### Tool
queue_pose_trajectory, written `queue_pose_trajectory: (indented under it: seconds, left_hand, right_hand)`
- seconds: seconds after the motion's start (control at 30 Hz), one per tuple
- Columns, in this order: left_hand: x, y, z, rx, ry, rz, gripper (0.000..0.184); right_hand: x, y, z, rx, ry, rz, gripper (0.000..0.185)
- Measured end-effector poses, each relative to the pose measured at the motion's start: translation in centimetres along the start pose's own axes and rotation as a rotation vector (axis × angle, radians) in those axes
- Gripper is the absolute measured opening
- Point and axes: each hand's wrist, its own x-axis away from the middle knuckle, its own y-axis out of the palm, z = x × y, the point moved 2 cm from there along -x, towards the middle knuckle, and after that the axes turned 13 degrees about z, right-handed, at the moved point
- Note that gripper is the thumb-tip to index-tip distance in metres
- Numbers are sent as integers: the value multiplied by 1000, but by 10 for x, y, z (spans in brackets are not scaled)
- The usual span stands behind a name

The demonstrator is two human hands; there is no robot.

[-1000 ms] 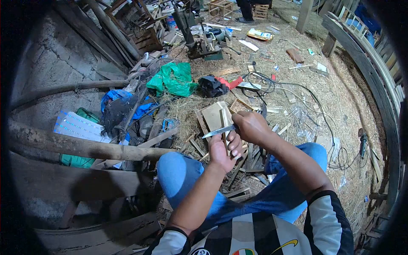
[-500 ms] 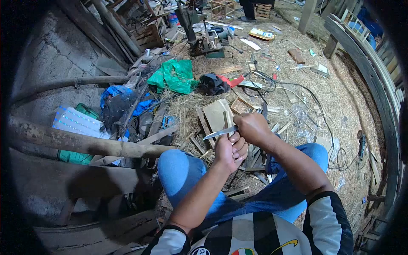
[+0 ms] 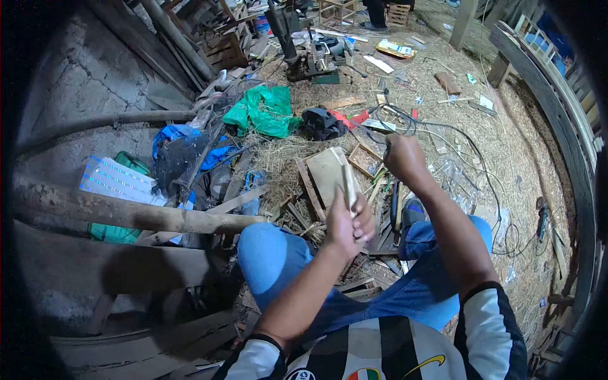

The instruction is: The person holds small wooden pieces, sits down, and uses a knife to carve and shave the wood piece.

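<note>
The strip points away from the torso, lengthwise — left hand wrapped round it; right hand is closed, contents unclear.

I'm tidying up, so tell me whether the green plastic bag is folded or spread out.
Spread out, not folded: the green plastic bag lies loosely rumpled, with uneven edges.

So there's just the one camera here, worn on the person's head, looking forward and down. It sits pretty close over the striped shirt at the bottom edge, with both hands mid-frame, and the floor stretches away toward the top. Super wide lens, dark rounded corners. No second view, so nothing's shared between views.
</note>
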Motion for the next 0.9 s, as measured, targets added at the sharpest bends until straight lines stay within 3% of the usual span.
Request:
queue_pose_trajectory:
  seconds: [0.13,0.27,0.5,0.83,0.9]
  left_hand:
    - [-8,-10,12,64,44,-66,53]
    - [2,-5,9,-45,105,144,50]
    - [1,-5,3,-217,172,275,52]
    - [-6,-7,4,-217,191,241,52]
    - [1,-4,3,-186,129,220,52]
  right_hand:
    - [37,-14,-41,-75,-195,-142,11]
    - [51,-16,-54,-89,-323,-194,11]
    - [57,-15,-58,-61,-402,-223,14]
    - [48,-3,-45,-24,-291,-268,15]
    - [38,8,-25,4,-113,-179,14]
